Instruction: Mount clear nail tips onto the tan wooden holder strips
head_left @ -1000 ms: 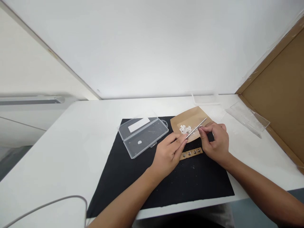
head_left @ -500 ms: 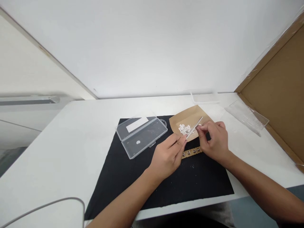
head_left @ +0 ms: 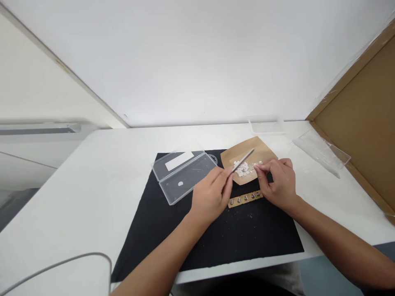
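With fingers of the left hand [head_left: 211,191], pinching a slim rod [head_left: 243,160] by its near part, aiming its long axis far-right over white pieces [head_left: 245,169] on brown paper [head_left: 242,149]. With the right hand [head_left: 279,179], pressing thumb and finger together just right of it; cannot tell if holding anything.

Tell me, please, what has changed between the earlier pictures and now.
The left hand has moved left, drawing the slim rod it grips away from the right hand. This uncovers more of the brown strip. The right hand stays near the brown paper; the paper and open clear case look unmoved.
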Demonstrator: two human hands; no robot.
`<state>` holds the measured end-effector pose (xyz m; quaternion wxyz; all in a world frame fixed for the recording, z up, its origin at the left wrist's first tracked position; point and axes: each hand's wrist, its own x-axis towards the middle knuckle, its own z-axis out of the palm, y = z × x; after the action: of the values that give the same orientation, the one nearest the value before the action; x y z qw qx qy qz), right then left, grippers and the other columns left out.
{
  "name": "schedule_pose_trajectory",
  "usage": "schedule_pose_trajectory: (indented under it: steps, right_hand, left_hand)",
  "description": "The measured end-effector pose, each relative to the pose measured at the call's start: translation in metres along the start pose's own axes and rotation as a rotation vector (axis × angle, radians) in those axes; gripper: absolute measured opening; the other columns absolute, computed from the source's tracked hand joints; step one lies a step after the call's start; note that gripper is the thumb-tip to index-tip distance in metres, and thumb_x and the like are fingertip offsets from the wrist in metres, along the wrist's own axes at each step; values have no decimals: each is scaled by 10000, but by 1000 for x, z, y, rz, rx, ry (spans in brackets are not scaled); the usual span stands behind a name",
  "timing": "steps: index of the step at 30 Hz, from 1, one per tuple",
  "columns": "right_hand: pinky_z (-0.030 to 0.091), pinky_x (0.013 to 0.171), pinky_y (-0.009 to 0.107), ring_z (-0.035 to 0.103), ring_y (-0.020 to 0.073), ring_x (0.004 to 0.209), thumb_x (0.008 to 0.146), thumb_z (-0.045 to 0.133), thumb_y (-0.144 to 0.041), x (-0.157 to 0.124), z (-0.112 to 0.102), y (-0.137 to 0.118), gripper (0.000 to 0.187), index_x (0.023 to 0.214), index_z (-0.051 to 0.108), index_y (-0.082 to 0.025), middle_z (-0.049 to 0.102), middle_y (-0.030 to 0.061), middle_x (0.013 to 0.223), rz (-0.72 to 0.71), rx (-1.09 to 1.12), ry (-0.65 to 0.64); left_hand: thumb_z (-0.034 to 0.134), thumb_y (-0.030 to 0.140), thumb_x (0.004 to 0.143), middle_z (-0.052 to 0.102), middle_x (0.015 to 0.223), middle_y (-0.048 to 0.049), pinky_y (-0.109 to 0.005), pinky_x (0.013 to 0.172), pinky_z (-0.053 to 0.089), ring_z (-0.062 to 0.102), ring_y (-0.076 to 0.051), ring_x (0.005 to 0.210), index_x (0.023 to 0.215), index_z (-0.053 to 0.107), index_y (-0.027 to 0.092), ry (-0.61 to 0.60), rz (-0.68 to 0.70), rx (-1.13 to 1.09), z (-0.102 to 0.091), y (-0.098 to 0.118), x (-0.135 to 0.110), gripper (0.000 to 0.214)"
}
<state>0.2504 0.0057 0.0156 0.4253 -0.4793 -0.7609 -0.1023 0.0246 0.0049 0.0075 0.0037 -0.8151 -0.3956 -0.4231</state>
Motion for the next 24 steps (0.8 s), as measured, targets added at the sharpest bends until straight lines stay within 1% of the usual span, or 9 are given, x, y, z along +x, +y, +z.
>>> schedule_pose_trajectory:
  steps: [2,4,6,9,11,14,17,21,24]
  right_hand:
    - [382,745,386,664,156,646,1021,670,-169,-2,0,1,192,904,534,-239,706,-30,755,5,33,-1]
    - [394,751,382,689,159,667,1015,701,-186,-4,0,3,204,901,541,-240,728,-27,773,-1,57,-9]
    - [408,758,378,718,165,698,1013,722,-205,-5,0,5,207,902,551,-243,751,-26,795,-23,82,-25]
    - [421,770,378,754,175,739,1014,733,-225,-6,-1,8,220,886,555,-245,764,-32,791,-58,120,-45]
    - [425,772,379,763,176,747,1010,743,-226,-6,-2,9,235,874,553,-244,768,-34,789,-64,133,-45]
    - [433,763,372,766,177,755,1001,760,-223,-6,-1,11,232,888,559,-244,761,-38,785,-65,136,-37]
    - [446,755,365,759,176,750,996,765,-228,-7,-1,14,216,904,570,-245,754,-38,795,-47,125,-36]
    - [474,774,371,734,174,725,992,760,-251,-7,-2,19,195,900,589,-245,765,-23,830,22,81,-16]
    - [498,797,389,721,195,749,1006,722,-293,-4,-7,25,154,910,610,-249,765,-1,852,119,29,20]
  left_hand:
    - [571,210,1081,788,985,-78,-269,751,575,749,-186,849,1295,699,162,33,-92,140,-2,-10,1,254]
    - [573,251,1074,807,1033,-85,-281,708,546,764,-216,880,1354,682,165,47,-218,310,-6,-19,2,313]
    - [568,268,1061,814,1076,-86,-295,675,514,768,-245,929,1353,693,176,19,-354,427,-12,-26,5,331]
    - [536,282,1053,811,1066,-83,-318,663,479,750,-278,963,1246,751,203,-59,-476,534,-21,-33,7,299]
    - [527,294,1046,800,1045,-105,-337,692,484,724,-314,1026,1227,759,190,-82,-501,583,-26,-36,7,312]
    - [493,299,1059,776,1042,-145,-388,793,520,672,-359,1110,1282,743,160,-89,-471,622,-28,-40,3,363]
    - [450,273,1072,753,1058,-166,-436,876,537,640,-374,1114,1338,722,149,-172,-455,636,-28,-42,0,400]
    - [434,255,1072,752,1131,-163,-428,817,549,628,-377,1118,1381,689,168,-309,-556,618,-30,-46,0,411]
    - [446,283,1070,760,1127,-165,-434,818,543,627,-382,1113,1377,685,164,-339,-561,599,-33,-50,0,407]
